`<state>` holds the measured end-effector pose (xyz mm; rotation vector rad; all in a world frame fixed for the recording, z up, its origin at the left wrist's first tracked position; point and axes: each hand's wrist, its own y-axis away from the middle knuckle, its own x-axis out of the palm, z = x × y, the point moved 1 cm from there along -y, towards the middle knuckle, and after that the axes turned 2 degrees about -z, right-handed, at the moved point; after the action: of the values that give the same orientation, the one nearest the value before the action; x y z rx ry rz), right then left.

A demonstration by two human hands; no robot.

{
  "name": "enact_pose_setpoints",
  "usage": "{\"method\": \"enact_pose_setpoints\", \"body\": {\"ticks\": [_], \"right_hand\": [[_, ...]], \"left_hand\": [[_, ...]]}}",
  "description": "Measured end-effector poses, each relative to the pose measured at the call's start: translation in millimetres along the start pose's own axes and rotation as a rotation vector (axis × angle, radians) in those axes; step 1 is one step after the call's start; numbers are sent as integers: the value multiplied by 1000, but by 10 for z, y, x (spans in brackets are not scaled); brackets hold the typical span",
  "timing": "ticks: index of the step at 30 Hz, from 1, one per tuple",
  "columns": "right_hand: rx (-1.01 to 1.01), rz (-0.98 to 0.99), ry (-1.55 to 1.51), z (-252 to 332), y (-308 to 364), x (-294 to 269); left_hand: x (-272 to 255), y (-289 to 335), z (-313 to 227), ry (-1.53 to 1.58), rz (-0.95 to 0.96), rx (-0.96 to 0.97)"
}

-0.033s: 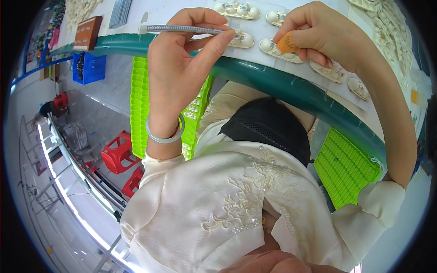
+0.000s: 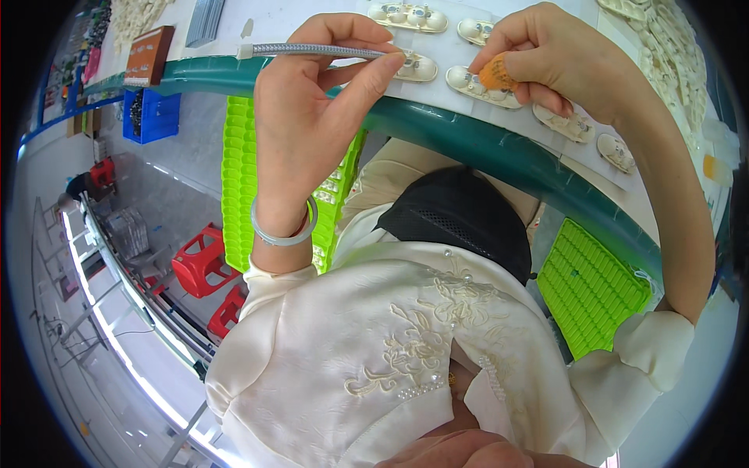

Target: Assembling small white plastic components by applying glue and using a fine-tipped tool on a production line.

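My left hand (image 2: 300, 117), with a pale bangle at the wrist, is closed in a pinch on a thin grey ribbed hose (image 2: 312, 49), its end lying between thumb and fingers. Just beyond the fingertips is a cream oval piece (image 2: 421, 70) with rounded parts on it. My right hand (image 2: 566, 62) pinches a small orange sponge-like piece (image 2: 497, 72). This touches or hangs right over another cream oval piece (image 2: 466, 82) bearing white round bumps; I cannot tell which. More such pieces (image 2: 407, 17) lie around the hands on the white work surface.
A dark green table edge (image 2: 468, 140) curves in front of me. Cream parts (image 2: 663, 54) are heaped at the right. Below are green ribbed trays (image 2: 589, 285), a blue crate (image 2: 152, 117) and red stools (image 2: 201, 261). A brown block (image 2: 150, 56) stands at the table's left.
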<state>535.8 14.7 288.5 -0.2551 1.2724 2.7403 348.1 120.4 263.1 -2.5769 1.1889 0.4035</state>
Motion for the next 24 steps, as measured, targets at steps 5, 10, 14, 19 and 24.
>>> {"method": "enact_pose_setpoints", "body": {"ticks": [5,10,14,19,24], "right_hand": [[13,-7,-12,-12,-49,-20],[69,-26,73,109,-27,-7],[51,-62,78,105,-21,7],[33,-46,61,62,-37,10],[7,-33,33,29,-42,7]], "left_hand": [[7,-14,60,39,-6,30],[-62,-38,82,14,-15,58],[-70,-34,109,19,2,3],[-35,-68,164,-29,50,-21],[-56,-113,189,-83,91,31]]}}
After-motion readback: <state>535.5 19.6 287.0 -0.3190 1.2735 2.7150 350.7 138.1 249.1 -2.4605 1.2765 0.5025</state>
